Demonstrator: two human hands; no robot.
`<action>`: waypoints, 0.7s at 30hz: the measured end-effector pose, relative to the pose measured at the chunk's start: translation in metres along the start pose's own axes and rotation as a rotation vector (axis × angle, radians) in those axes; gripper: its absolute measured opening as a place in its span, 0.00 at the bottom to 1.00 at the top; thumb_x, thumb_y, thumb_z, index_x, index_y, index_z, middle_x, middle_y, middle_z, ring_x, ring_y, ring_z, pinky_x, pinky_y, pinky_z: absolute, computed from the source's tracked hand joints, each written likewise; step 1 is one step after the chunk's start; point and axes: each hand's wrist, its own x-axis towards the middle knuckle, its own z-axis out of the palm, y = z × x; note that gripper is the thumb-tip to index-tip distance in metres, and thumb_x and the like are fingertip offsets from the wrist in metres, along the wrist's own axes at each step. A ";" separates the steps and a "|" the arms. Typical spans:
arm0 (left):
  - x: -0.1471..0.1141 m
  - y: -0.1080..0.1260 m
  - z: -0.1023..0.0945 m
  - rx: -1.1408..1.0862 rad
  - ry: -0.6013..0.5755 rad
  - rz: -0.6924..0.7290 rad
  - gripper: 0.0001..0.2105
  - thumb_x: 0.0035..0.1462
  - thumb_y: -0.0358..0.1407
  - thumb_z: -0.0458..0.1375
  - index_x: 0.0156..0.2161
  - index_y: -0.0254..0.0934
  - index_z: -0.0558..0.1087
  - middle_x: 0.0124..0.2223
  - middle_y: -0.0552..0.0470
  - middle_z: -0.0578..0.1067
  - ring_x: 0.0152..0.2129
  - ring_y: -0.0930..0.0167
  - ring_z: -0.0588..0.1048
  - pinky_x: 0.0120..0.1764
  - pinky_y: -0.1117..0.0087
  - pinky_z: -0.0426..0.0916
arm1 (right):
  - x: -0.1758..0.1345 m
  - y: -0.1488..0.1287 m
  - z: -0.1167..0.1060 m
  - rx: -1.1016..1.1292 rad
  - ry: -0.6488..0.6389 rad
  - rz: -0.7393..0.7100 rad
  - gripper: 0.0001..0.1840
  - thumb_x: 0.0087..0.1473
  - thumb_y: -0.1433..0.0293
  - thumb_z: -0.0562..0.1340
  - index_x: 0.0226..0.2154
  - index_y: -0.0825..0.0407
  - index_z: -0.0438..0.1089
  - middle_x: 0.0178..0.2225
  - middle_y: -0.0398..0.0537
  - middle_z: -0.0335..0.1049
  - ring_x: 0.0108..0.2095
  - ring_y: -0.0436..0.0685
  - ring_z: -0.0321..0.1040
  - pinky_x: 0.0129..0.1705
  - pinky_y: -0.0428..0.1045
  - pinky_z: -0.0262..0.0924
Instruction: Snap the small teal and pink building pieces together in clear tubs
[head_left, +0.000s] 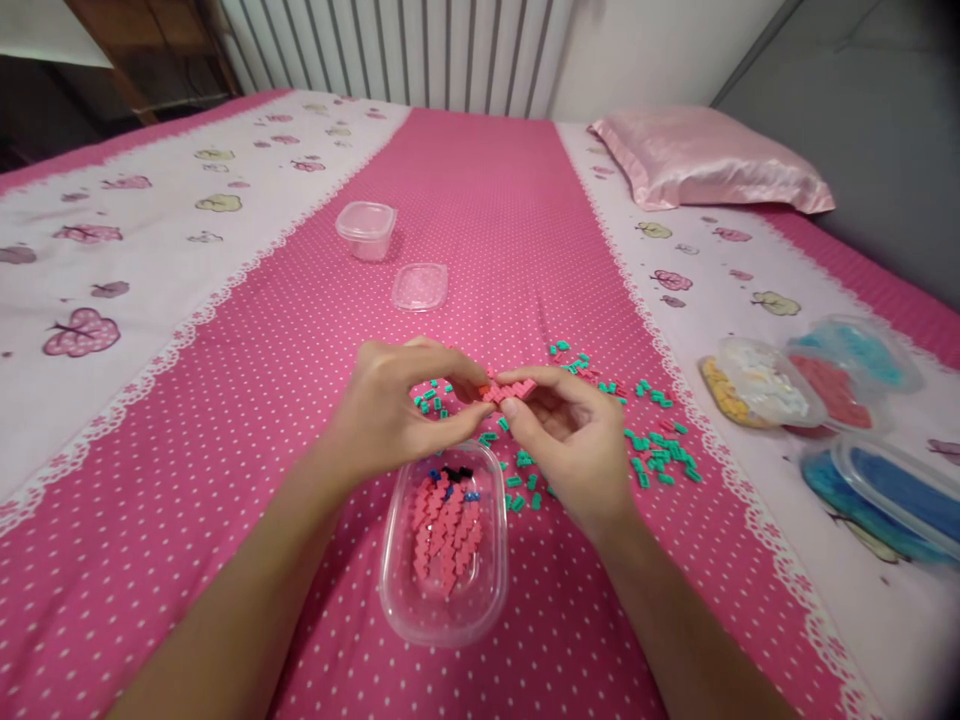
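Observation:
Both hands meet over the bed at a small strip of joined pink-red building bricks (508,390). My right hand (577,440) pinches the strip between thumb and fingertips. At the strip's left end, my left hand (409,400) has its thumb and fingers pinched together on an orange-red part of it. Just below the hands stands a clear plastic container (391,590), holding several pink brick strips (448,535) with some blue and black pieces at the top. Loose green bricks (664,455) lie scattered around and behind my right hand, with a few pink ones among them.
A lidded clear tub (367,232) and a loose clear lid (420,287) sit farther up the pink dotted bedspread (495,190). To the right are containers of yellow and white (761,385), red (840,390) and blue pieces (907,490). A pink pillow (709,155) lies at the far right.

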 end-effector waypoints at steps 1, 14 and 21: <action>0.000 0.000 0.000 -0.007 0.007 -0.002 0.02 0.55 0.30 0.68 0.34 0.35 0.79 0.29 0.57 0.81 0.25 0.78 0.79 0.32 0.80 0.70 | 0.000 0.000 0.000 0.006 -0.002 -0.007 0.09 0.54 0.74 0.68 0.38 0.45 0.79 0.36 0.40 0.82 0.36 0.51 0.80 0.41 0.46 0.76; -0.002 0.000 0.002 0.000 -0.028 0.022 0.03 0.59 0.34 0.68 0.38 0.38 0.80 0.32 0.55 0.84 0.27 0.75 0.81 0.32 0.76 0.72 | 0.003 -0.003 -0.008 0.012 -0.042 0.023 0.05 0.53 0.70 0.71 0.35 0.44 0.78 0.36 0.41 0.82 0.39 0.54 0.79 0.43 0.50 0.75; -0.001 -0.001 0.002 0.029 -0.064 0.039 0.03 0.60 0.35 0.67 0.37 0.39 0.80 0.31 0.56 0.84 0.28 0.75 0.81 0.33 0.76 0.72 | 0.006 -0.003 -0.013 0.000 -0.091 0.016 0.09 0.52 0.76 0.70 0.35 0.45 0.78 0.36 0.41 0.81 0.38 0.52 0.78 0.42 0.48 0.74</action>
